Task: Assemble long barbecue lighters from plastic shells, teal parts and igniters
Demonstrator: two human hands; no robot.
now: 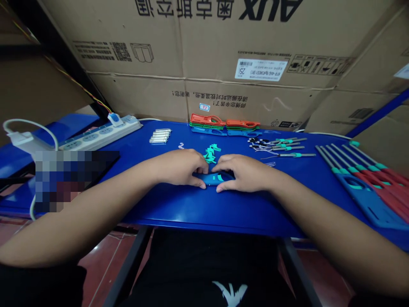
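Note:
A blue lighter body [213, 179] with small green parts on it lies at the front middle of the blue table [204, 209]. My left hand [182, 167] grips its left end between thumb and fingers. On the other end, my right hand [243, 172] has its thumb at the near edge and its fingers at the far edge. Parts of the body are hidden under both hands. Just beyond them is a small pile of green plastic pieces [211, 152].
Stacked orange, green and blue lighter shells [207, 122] stand by the cardboard [134, 91]. Silvery cylinders [160, 135] lie back left, near a power strip [102, 133]. Metal rods with wires [289, 147] lie right, beside several long-nosed red and blue lighters [373, 204].

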